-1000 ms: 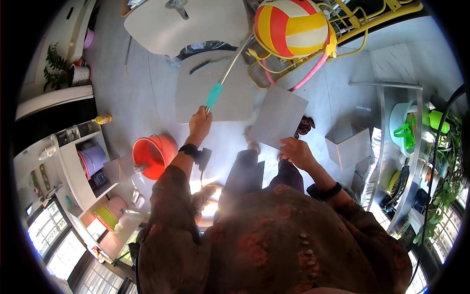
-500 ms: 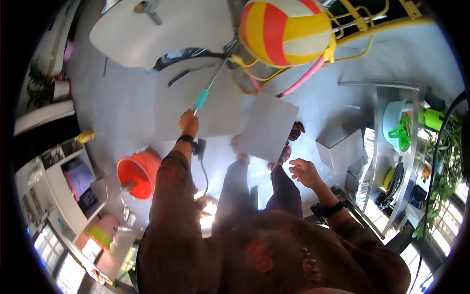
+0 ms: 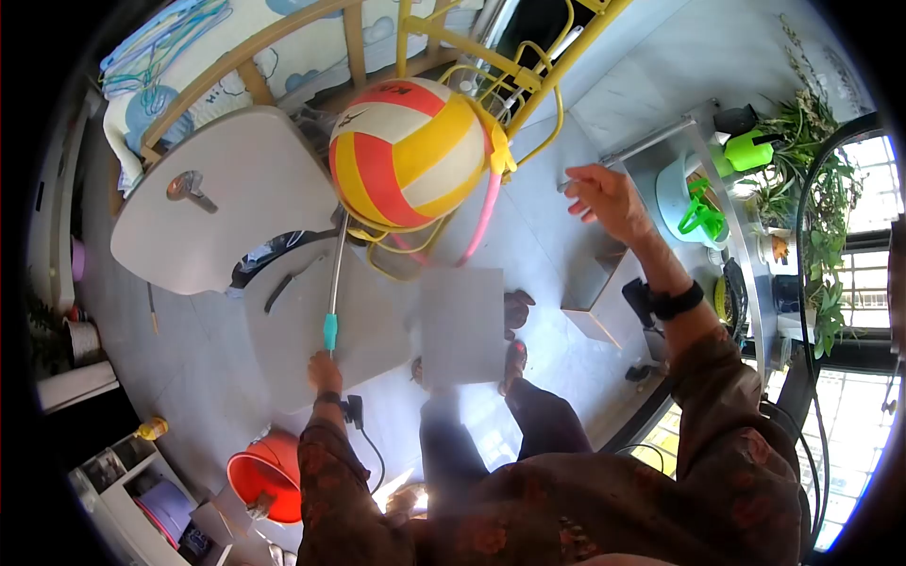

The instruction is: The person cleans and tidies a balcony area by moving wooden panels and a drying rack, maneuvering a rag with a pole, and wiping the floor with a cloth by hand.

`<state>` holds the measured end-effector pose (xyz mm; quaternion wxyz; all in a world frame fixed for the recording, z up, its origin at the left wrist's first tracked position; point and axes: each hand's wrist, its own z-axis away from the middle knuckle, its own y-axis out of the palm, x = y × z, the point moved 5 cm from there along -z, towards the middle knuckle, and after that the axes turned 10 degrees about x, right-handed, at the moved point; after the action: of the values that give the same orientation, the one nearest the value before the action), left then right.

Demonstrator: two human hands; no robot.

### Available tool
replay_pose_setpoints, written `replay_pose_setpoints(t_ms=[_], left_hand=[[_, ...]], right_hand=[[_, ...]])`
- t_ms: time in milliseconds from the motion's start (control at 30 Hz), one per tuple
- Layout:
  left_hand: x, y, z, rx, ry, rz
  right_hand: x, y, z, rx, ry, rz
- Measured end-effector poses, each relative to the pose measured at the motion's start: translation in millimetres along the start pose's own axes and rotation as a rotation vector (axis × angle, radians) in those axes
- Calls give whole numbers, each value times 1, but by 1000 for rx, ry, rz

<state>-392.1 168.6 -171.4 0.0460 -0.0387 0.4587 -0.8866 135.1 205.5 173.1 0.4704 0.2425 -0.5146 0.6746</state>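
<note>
My left hand [image 3: 325, 373] is closed around the lower end of a slim metal pole [image 3: 338, 269] with a teal grip [image 3: 330, 332] just above the fingers. The pole slants up toward a white table [image 3: 226, 151], and its far end disappears beside a yellow, red and white volleyball [image 3: 411, 156]. That ball rests in a yellow wire holder [image 3: 453, 226]. Raised in the air, my right hand [image 3: 612, 203] has its fingers apart and holds nothing. It appears close to the metal rail [image 3: 651, 141] of a rack; the distance between them cannot be told.
A plain grey rectangular thing [image 3: 462, 325] lies before my legs. An orange-red bucket [image 3: 266, 476] stands at lower left. A box [image 3: 604, 297], a light-blue basin [image 3: 672, 193] and plants [image 3: 821, 198] are on the right. A wooden-railed bed [image 3: 255, 80] is behind the table.
The view has shifted, bringing the railed bed into sight. My right hand has risen from near my knee toward the rack, its fingers spreading. My left hand still grips the pole.
</note>
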Motion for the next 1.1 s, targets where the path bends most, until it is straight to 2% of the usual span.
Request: replay_pose_setpoints(t_ms=[133,267,333,367,400,433,500,567,667,700,800,900,933,967,1000,1100], left_hand=[[-1,-11,10,54,-64,48],[-14,-30,14,-36,-22,33],[-34,-48,22,-77,18,75],[-48,-58,31,-98,95,177],[-64,-71,43,-119,174,278],[-78,-82,52,-128,168,269],[-121,-119,82,-305,539,497],[-173,-173,118,-333,610,566],[-261,-267,174,-446,839,711],[-306,-305,199,-485,848,708],[-376,-372,226,-693,938,722],[-417,-424,273,-625,1144,1160],[-420,-443,286,-592,1179,1123],[-421,-466,298,-493,1325,1165],[-427,-494,316,-230,1721,1200],[-426,-529,364,-129,1849,933]], right_hand=[[39,-35,-19,-99,-104,16],[75,-70,-39,-181,-224,20],[90,-90,-48,-252,-387,-23],[95,-97,-49,-253,-393,-35],[109,-104,-46,-269,-533,-40],[126,-112,-39,-287,-674,-45],[154,-128,-17,-294,-707,-187],[162,-152,13,-295,-729,-333],[173,-190,52,58,-1212,-295],[168,-213,59,75,-1248,-303],[163,-258,72,37,-1214,-284],[151,-290,69,38,-1161,-271],[146,-298,64,41,-1134,-266],[143,-302,61,61,-1110,-258],[138,-303,53,85,-1077,-251],[116,-291,30,184,-943,-234]])
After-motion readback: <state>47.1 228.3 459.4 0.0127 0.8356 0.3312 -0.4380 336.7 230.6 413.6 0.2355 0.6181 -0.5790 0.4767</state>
